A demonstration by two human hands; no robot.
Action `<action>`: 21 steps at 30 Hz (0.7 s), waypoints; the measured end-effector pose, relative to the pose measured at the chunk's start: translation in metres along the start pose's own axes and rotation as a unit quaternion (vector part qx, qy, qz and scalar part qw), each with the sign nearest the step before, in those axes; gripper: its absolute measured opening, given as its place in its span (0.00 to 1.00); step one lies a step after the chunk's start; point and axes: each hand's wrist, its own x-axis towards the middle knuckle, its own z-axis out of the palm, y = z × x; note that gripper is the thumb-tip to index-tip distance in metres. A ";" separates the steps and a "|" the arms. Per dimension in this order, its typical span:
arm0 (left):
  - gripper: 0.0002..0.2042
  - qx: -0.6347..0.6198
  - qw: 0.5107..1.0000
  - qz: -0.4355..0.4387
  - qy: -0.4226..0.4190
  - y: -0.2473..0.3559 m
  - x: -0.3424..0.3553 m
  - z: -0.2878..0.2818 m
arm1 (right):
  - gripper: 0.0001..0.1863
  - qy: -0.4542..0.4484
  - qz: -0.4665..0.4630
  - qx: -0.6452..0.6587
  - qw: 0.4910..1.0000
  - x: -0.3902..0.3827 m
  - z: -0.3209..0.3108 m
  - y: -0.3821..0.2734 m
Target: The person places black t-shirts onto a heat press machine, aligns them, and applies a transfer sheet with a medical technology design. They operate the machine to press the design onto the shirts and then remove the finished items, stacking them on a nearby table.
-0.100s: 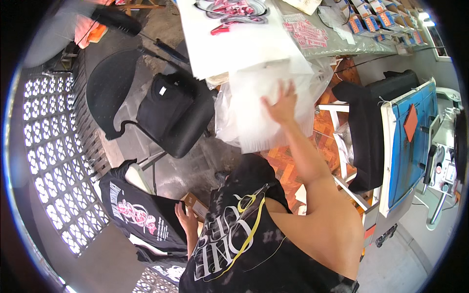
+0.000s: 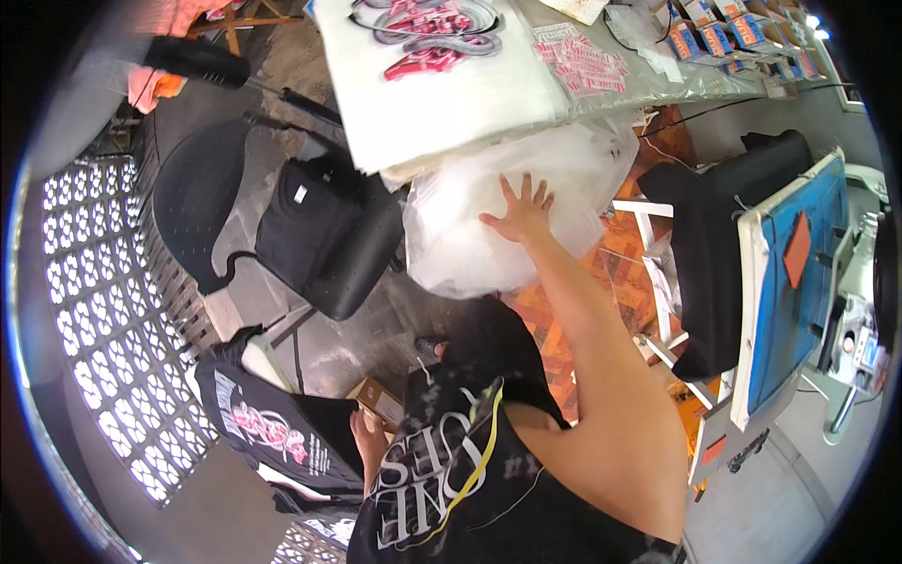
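My right hand lies flat with fingers spread on a heap of clear plastic bags that hangs below the table edge. My left hand is low at my left side, gripping the edge of a black printed shirt that lies folded there. A small brown cardboard box sits just above that hand.
A white printed shirt lies on the table above the bags. A black chair holds a stack of black garments. At the right stand a blue printing platen and a dark cloth pile. A patterned white screen runs along the left.
My right hand has spread flatter on the plastic bags. Little else differs.
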 end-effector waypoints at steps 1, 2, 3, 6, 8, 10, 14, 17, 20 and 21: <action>0.27 -0.027 0.997 -0.062 -0.030 -0.002 -0.020 0.012 | 0.54 -0.084 0.032 -0.029 0.996 0.013 0.018 0.021; 0.26 -0.047 0.994 -0.084 -0.061 0.005 -0.004 0.021 | 0.54 -0.136 0.063 -0.048 0.988 0.046 0.014 0.038; 0.26 -0.034 0.990 -0.091 -0.103 -0.011 -0.028 0.031 | 0.54 -0.215 0.116 0.047 0.968 0.053 0.007 0.055; 0.22 -0.108 0.958 -0.249 -0.095 -0.031 -0.038 0.027 | 0.54 -0.162 0.122 0.219 0.955 0.112 0.083 0.112; 0.21 -0.085 0.958 -0.253 -0.108 -0.001 -0.025 0.021 | 0.49 -0.005 0.028 0.292 0.956 0.157 0.115 0.117; 0.19 -0.020 0.950 -0.233 -0.205 0.030 -0.007 0.009 | 0.48 0.020 0.021 0.282 0.959 0.202 0.144 0.118; 0.16 -0.059 0.929 -0.284 -0.232 0.038 0.019 0.020 | 0.45 -0.036 0.072 0.182 0.980 0.263 0.193 0.127; 0.16 -0.062 0.936 -0.281 -0.205 0.055 0.043 0.055 | 0.44 -0.067 0.069 0.143 0.985 0.284 0.212 0.125; 0.17 -0.089 0.952 -0.232 -0.180 0.042 0.069 0.057 | 0.43 -0.072 0.080 0.125 0.986 0.278 0.201 0.145; 0.17 -0.121 0.947 -0.239 -0.178 0.035 0.062 0.052 | 0.43 -0.074 0.073 0.122 0.987 0.271 0.194 0.141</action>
